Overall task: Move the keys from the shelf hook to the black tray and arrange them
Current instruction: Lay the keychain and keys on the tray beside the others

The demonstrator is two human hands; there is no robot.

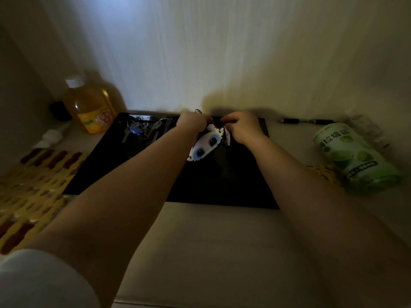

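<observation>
far left: yellow juice bottle | left: yellow and red mat | right: green roll lying down | far right: black pen

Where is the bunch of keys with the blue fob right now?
In the head view, the bunch of keys with the blue fob lies in the far left corner of the black tray, just left of the left hand and right of the orange bottle.

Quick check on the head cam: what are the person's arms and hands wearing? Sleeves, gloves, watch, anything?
Both forearms are bare to the wrists. The left hand and right hand show no gloves. No watch, bracelet or ring is visible, though the light is dim. The only clothing in view is a pale, whitish short sleeve at the lower left corner, on the left upper arm. The right arm's sleeve is out of frame.
</observation>
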